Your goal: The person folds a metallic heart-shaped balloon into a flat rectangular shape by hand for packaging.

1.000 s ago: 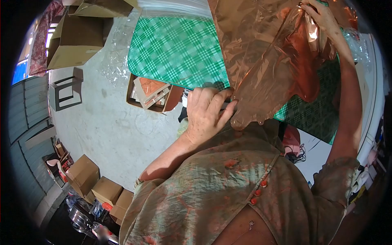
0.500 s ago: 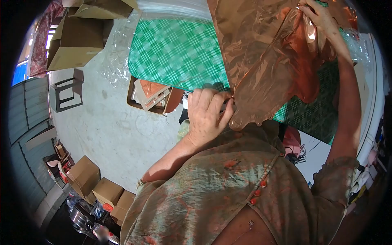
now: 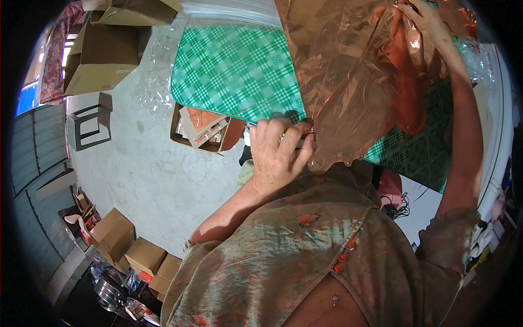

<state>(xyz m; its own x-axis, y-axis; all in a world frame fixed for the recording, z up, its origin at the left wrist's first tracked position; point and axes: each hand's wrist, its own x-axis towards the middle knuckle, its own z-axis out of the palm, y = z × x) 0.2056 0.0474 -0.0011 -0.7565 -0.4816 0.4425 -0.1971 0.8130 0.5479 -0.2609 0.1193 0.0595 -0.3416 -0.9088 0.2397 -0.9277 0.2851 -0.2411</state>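
Observation:
A sheet of shiny, see-through copper-brown film (image 3: 348, 82) hangs over a table with a green checked cover (image 3: 234, 71). My left hand (image 3: 280, 152) is closed at the film's lower left corner, its fingertips pinching the edge beside the table's near edge. Higher up on the right, my right hand (image 3: 425, 19) has its fingers pressed together on a gathered part of the film. Between the hands the film is creased, with a darker red-brown fold hanging below my right hand.
An open carton with flat pieces (image 3: 201, 128) stands on the floor below the table. Large open boxes (image 3: 103, 54) are at the upper left, a grey frame stool (image 3: 90, 121) beneath them. Closed cartons (image 3: 144, 255) line the lower left. Clear plastic (image 3: 231, 12) lies at the table's far side.
My right hand has shifted very slightly up and to the left with the film. My left hand has kept nearly the same place and pinch.

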